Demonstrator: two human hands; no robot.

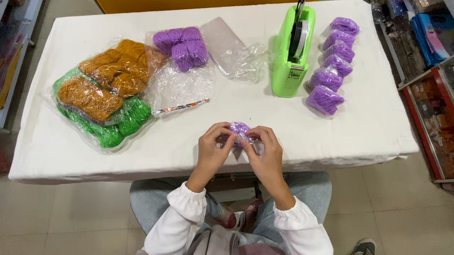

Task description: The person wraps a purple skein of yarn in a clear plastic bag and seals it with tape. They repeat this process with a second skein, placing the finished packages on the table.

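Both my hands hold one small purple yarn ball [239,128] in a clear wrapper just above the near edge of the white table [342,134]. My left hand [213,146] pinches its left side and my right hand [265,152] pinches its right side. The fingers cover most of the ball.
A green tape dispenser [291,52] stands at the back centre. To its right lies a row of several wrapped purple yarn balls [331,65]. On the left are bags of orange yarn [109,78], green yarn [117,126] and purple yarn [182,46], plus empty clear bags [232,49]. Shelves flank both sides.
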